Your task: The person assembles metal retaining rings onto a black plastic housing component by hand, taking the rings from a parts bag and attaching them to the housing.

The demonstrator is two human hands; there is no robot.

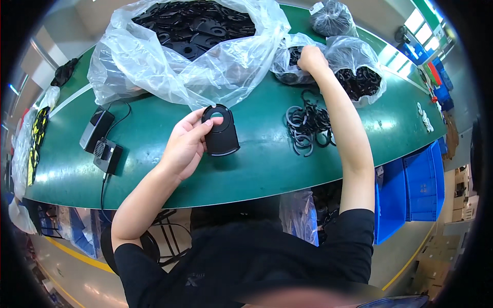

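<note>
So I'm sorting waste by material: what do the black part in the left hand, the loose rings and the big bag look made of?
Black part: likely moulded plastic, matte with a soft sheen along its edge. Loose rings: thin and black, probably rubber or plastic; the look leaves it open. Big bag: clear, crinkled plastic film with glossy highlights.

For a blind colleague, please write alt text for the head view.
Over a green table, the left hand holds a flat black plastic part with a round hole, while the right hand reaches into a small clear bag of black rings.
</note>
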